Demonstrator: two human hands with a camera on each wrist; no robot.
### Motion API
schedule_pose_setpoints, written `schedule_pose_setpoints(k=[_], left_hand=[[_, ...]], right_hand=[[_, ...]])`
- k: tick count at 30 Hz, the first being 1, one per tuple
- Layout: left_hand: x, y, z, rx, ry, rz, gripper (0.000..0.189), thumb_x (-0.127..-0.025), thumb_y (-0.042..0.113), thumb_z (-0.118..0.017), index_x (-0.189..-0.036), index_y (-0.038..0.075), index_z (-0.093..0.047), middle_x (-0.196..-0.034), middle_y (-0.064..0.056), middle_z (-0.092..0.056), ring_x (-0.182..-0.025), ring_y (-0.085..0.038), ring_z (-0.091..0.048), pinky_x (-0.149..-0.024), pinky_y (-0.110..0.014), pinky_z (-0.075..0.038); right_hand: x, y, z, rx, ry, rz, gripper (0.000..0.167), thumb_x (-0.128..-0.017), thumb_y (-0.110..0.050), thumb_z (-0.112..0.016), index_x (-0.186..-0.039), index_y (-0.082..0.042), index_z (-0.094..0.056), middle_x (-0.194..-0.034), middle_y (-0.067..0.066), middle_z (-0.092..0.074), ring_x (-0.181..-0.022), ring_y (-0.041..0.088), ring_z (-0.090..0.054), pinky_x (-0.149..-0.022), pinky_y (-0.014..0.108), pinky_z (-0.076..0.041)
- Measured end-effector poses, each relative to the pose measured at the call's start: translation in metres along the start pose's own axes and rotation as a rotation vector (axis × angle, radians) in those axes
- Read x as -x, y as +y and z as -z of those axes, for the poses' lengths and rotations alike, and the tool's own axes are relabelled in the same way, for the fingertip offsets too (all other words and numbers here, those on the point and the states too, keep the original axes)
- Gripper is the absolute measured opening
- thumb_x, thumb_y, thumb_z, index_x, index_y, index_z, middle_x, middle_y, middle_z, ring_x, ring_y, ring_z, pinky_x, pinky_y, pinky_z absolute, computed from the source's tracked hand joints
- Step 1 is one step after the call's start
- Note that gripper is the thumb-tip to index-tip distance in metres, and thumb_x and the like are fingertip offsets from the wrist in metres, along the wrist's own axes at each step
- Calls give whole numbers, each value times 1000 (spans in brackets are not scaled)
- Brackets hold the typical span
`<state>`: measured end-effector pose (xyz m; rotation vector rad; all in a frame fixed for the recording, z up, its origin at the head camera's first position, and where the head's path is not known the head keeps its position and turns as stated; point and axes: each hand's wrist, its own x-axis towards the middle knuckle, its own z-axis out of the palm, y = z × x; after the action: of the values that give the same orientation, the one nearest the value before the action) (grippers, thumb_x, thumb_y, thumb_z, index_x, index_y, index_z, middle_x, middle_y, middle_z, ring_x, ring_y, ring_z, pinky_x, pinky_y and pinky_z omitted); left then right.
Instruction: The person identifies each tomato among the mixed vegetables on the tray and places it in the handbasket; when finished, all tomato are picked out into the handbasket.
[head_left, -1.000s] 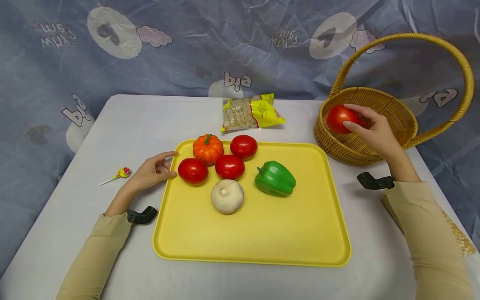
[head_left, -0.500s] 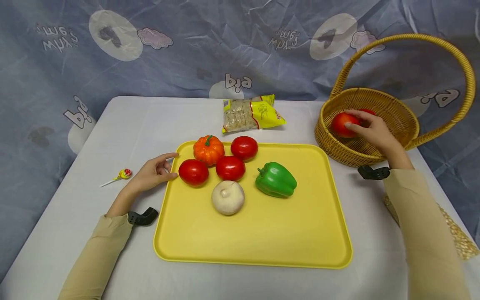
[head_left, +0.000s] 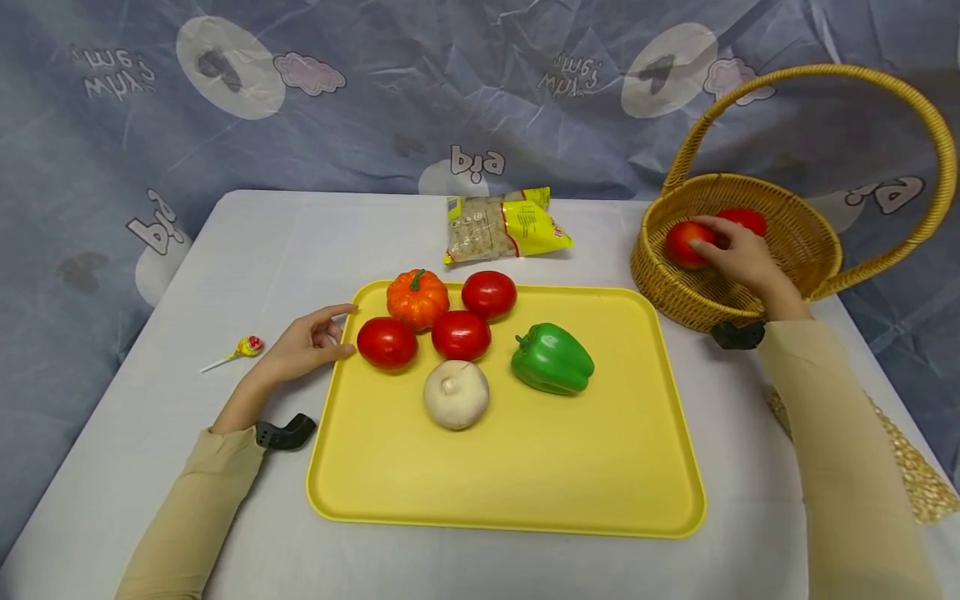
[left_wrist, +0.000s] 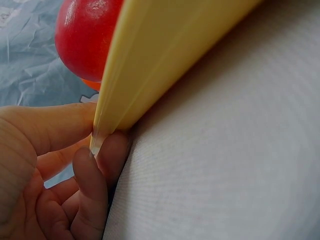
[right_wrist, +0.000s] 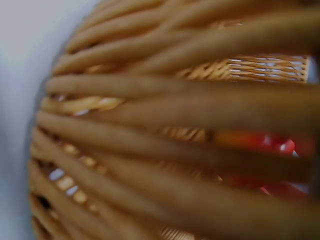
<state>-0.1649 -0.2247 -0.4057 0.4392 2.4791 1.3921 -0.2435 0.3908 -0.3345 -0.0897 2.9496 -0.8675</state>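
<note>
In the head view my right hand (head_left: pixel 738 250) is inside the wicker basket (head_left: pixel 675 296), its thumb and fingers around a tomato (head_left: pixel 686 243). Behind that hand lies another red item (head_left: pixel 744 219), partly hidden. Basket weave fills most of the right wrist view, with red showing through the gaps. My left hand (head_left: pixel 300 343) holds the left rim of the yellow tray (head_left: pixel 585 475); the left wrist view shows thumb and fingers at the tray edge (left_wrist: pixel 112 95). On the tray are several red tomatoes (head_left: pixel 387 343), a small orange pumpkin (head_left: pixel 417 300), a white mushroom (head_left: pixel 456 395) and a green bell pepper (head_left: pixel 552 359).
A yellow snack bag (head_left: pixel 506 227) lies behind the tray. Left of my left hand is a lollipop (head_left: pixel 238 352). A bag with a golden pattern (head_left: pixel 918 475) is partly under my right sleeve. The basket's tall handle (head_left: pixel 847 73) arches above its opening.
My right hand has lowered the tomato deeper into the basket. The red item behind it has come more into sight. My left hand and the tray stay put.
</note>
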Motion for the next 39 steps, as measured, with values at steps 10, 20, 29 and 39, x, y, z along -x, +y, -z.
schedule_pose_setpoints(k=[10, 20, 29, 39], left_hand=[[0, 1, 0, -2, 2, 5, 58, -83, 7, -68, -136, 1, -45, -86, -9, -49, -56, -4, -41, -54, -18, -37], [1, 3, -1, -9, -3, 23, 58, -83, 7, -68, -136, 2, -45, -86, -10, -49, -56, -5, -42, -54, -18, -36], [0, 2, 0, -7, 8, 12, 57, -83, 6, -68, -136, 1, -45, -86, -10, -49, -56, -4, -41, -54, -18, -37], [0, 2, 0, -2, 8, 10, 57, -83, 6, -68, -135, 1, -45, -86, -10, -49, -57, -4, -42, -55, -18, -37]], right_hand=[[-5, 0, -6, 124, 204, 67, 44, -95, -19, -52, -135, -2, -47, -130, 35, -46, -121, 51, -39, -104, 63, -23], [5, -7, -5, 46, 400, 120, 37, -91, -12, -56, -125, 3, -56, -118, 35, -54, -111, 47, -46, -101, 60, -27], [19, -37, -4, -42, 483, 156, 39, -90, -17, -58, -128, -5, -56, -121, 28, -54, -112, 14, -49, -109, 43, -25], [36, -74, -15, -152, 469, 314, 38, -88, -8, -62, -126, -7, -59, -112, -5, -57, -97, -16, -45, -81, -1, -39]])
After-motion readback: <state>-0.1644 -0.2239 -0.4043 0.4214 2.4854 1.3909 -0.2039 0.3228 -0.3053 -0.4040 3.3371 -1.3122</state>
